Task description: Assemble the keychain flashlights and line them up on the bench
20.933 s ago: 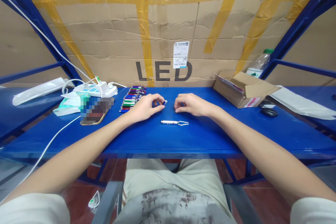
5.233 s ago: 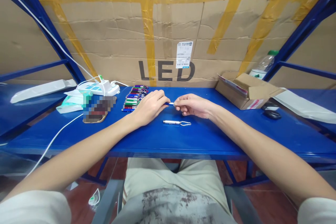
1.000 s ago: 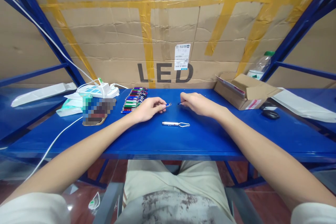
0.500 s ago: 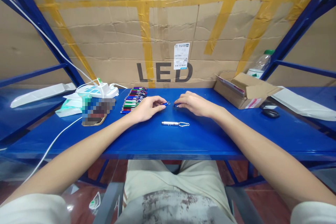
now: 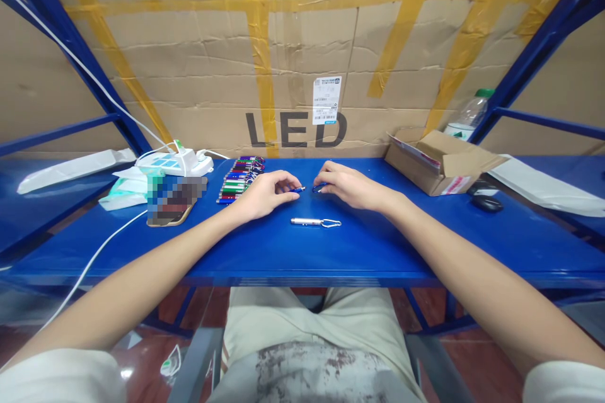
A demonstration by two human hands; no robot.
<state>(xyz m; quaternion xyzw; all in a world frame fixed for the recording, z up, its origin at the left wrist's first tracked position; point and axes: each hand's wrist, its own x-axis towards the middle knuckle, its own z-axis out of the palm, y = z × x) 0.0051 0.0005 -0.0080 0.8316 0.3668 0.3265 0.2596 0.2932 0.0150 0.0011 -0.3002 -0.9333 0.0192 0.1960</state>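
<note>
My left hand (image 5: 267,194) pinches a small blue flashlight (image 5: 297,189) between thumb and fingers; its metal end points right, and the fingers hide the rest. Across a narrow gap, my right hand (image 5: 348,185) has its fingers closed on a blue carabiner clip (image 5: 319,189), partly covered by the fingertips. The clip and flashlight are apart. Nearer me, a silver flashlight (image 5: 306,222) with a silver carabiner (image 5: 331,223) lies on the blue table (image 5: 302,258). Beside my left wrist, several coloured flashlights (image 5: 231,187) with clips lie in a row.
To the left are a phone (image 5: 177,204), a mask packet (image 5: 125,195) and a white power strip (image 5: 189,165) with cables. An open cardboard box (image 5: 439,164), a black mouse (image 5: 486,203) and a plastic bottle (image 5: 467,116) stand at right. A large carton (image 5: 198,75) rises behind.
The metal end of the blue flashlight has dipped slightly as my left fingers shift on it. My right hand stays nearly in place with the clip.
</note>
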